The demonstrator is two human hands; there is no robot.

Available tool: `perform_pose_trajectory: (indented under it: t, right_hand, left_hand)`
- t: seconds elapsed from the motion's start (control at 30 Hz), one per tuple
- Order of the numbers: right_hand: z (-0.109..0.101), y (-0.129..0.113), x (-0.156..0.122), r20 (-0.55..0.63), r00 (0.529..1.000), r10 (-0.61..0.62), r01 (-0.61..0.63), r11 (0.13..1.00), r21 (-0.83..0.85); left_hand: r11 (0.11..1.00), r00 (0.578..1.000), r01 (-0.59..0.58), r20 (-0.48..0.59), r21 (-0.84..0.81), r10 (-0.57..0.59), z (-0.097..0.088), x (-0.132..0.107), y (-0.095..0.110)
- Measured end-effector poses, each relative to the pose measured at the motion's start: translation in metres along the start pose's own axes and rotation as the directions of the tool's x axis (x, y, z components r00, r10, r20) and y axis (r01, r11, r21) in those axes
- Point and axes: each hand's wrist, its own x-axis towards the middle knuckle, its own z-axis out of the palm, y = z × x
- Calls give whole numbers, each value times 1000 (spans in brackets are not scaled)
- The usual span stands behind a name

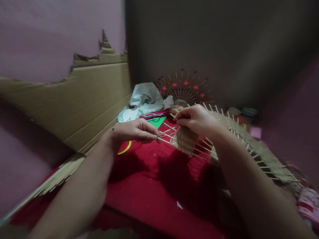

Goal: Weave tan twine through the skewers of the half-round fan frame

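My left hand (136, 131) is closed in a pinch on the tips of thin wooden sticks (166, 135) that jut from a small woven jute piece (184, 141). My right hand (195, 119) is closed at the top of the same woven piece, fingers curled round a stick or the jute cord; I cannot see exactly which. The piece hangs just above the red cloth (154, 186). Under my right forearm lies a large woven arc with stick ends poking out (251, 144).
A torn cardboard sheet (74, 103) leans on the left wall, with a bundle of sticks (57, 177) at its foot. At the back stand a stick fan with pink flowers (185, 88), crumpled pale cloth (144, 98), green paper (157, 121) and a yellow ring (124, 149).
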Motion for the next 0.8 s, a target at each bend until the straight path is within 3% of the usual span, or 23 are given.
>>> perform_pose_trajectory:
  t: [0.17, 0.3, 0.47, 0.67, 0.8]
  right_hand:
    - [0, -1, -1, -4, 1000, -2, 2, 1000, 24]
    - [0, -1, -1, -1, 1000, -6, 6, 998, 55]
    - [1, -3, -1, 7, 1000, -9, 8, 998, 65]
    - [18, 8, 3, 83, 996, -15, 8, 996, 84]
    - [31, 14, 7, 155, 987, 45, -65, 989, 129]
  left_hand:
    - [999, 998, -9, 56, 41, 7, 4, 7, -1]
    - [995, 990, 2, 142, 97, -16, 18, 21, -4]
    - [994, 987, 27, 153, 105, -43, 28, 29, -8]
    - [990, 959, -89, 277, 109, 56, 19, 26, -12]
    - [963, 934, -228, 313, 142, 175, 19, 31, -16]
